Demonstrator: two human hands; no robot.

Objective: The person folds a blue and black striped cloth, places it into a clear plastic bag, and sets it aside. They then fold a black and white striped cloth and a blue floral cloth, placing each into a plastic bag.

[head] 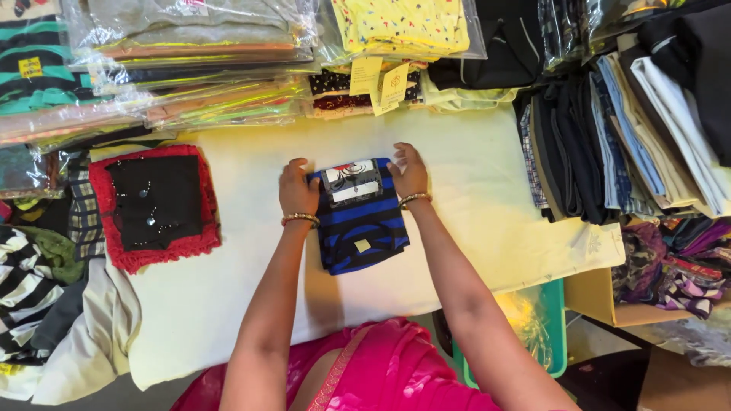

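A small folded garment (361, 221) with blue and black stripes and a white printed patch at its top lies in the middle of a cream-covered table (472, 198). My left hand (297, 189) presses flat on the garment's upper left corner. My right hand (409, 171) presses on its upper right corner. Both wrists wear bangles. Neither hand lifts the garment; it rests flat on the cloth.
A folded black garment with red lace edging (154, 204) lies to the left. Plastic-wrapped clothes (190, 61) stack along the far edge, with a yellow printed pack (403, 27). Folded dark and pale fabrics (632, 137) pile at right. A green bin (552, 335) stands below the table.
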